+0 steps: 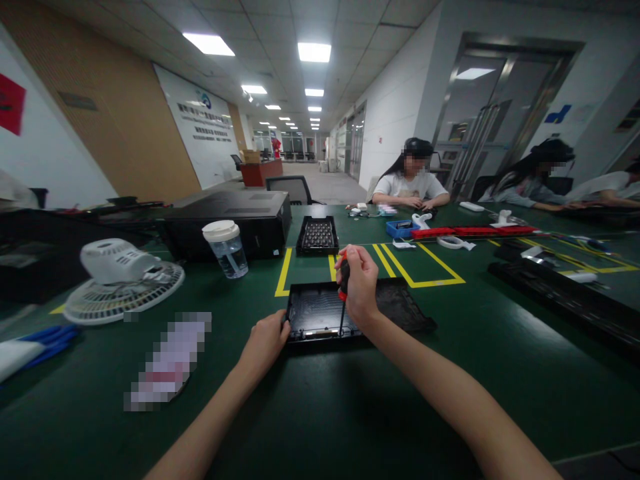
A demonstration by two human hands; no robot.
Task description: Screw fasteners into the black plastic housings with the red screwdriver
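A black plastic panel (320,310) lies flat on the green table (350,400) in front of me. My left hand (265,343) rests on its near left corner, fingers curled over the edge. My right hand (359,283) grips a red-and-black screwdriver (343,277) held upright, its shaft pointing down onto the panel's near edge. A second black panel (405,310) lies partly under the first, to the right.
A black tray of small screws (317,235) sits beyond the panel, a black computer case (235,220) and a lidded clear cup (226,248) at left, a white fan (123,280) further left. Long black panels (565,293) lie at right. Other people sit at the far side.
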